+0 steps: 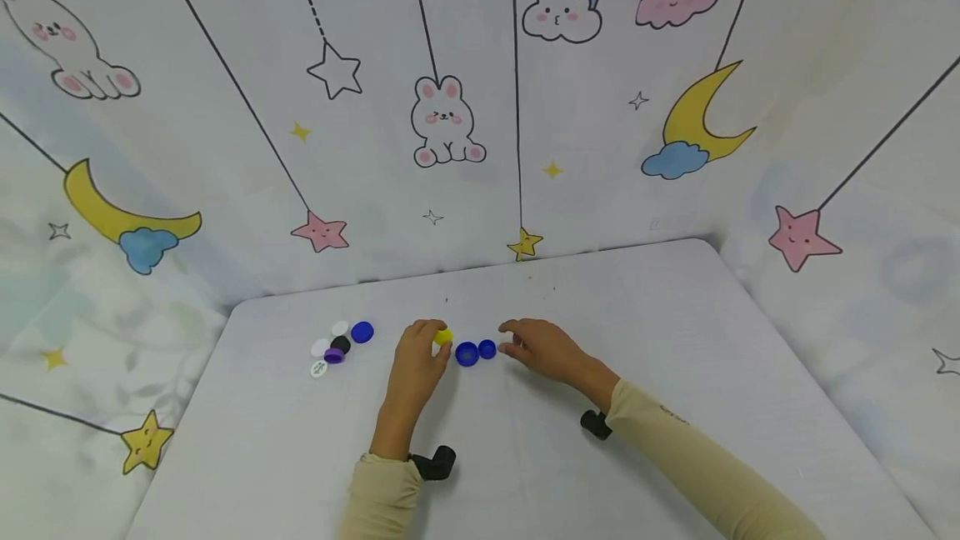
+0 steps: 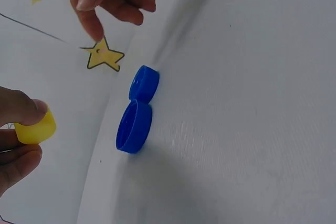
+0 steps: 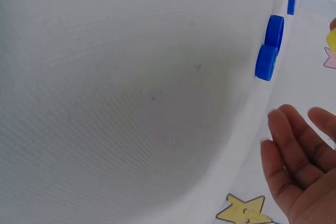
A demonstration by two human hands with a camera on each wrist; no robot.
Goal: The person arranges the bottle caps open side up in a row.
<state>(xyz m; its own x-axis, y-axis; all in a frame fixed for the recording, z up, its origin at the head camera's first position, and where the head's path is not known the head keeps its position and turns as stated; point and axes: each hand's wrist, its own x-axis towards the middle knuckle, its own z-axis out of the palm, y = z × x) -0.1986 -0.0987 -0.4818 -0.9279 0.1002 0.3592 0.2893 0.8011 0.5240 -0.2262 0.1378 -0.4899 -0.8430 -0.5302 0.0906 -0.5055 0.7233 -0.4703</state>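
Yellow cap (image 1: 444,337) is pinched in our L hand (image 1: 417,363), held off the table (image 1: 517,465). Just R of that hand, bigger blue cap (image 1: 467,354) touches smaller blue cap (image 1: 487,349). Our R hand (image 1: 547,348), just past 'em, is released & relaxed. Well L of our L hand: black cap (image 1: 341,343) by purple cap (image 1: 333,356).
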